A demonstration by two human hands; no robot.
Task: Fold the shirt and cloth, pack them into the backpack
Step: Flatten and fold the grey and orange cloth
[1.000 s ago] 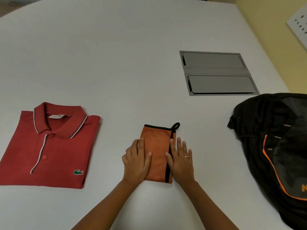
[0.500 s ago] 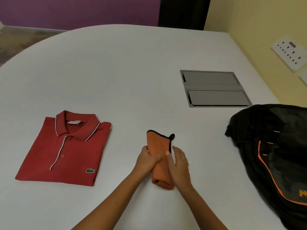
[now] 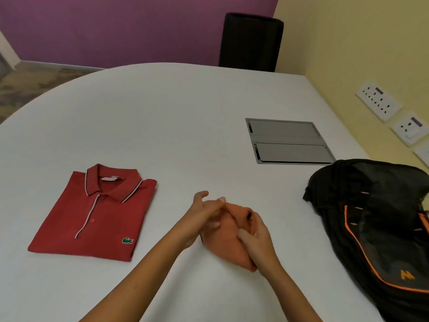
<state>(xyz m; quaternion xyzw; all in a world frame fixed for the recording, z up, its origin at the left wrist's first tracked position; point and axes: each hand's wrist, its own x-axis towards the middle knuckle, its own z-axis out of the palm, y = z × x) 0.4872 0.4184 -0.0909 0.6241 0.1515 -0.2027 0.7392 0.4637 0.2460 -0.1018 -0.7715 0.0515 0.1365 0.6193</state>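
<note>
Already the orange cloth (image 3: 228, 242) was bundled between both hands just above the table (image 3: 185, 117), the right hand (image 3: 257, 238) gripping it with curled fingers, the left hand (image 3: 204, 214) laid flat against it, fingers straight. To my eye, pressing the bundle flat before carrying it would stop it unrolling. The folded red shirt (image 3: 97, 217) lay left, the black backpack (image 3: 376, 228) right.

An orange cloth (image 3: 228, 242), bunched up, is held between the left hand (image 3: 204, 212) and the right hand (image 3: 257, 238) above the white table (image 3: 162, 117). A folded red shirt (image 3: 97, 214) is laid flat at the left, and a black backpack (image 3: 380, 224) is seen at the right.
</note>
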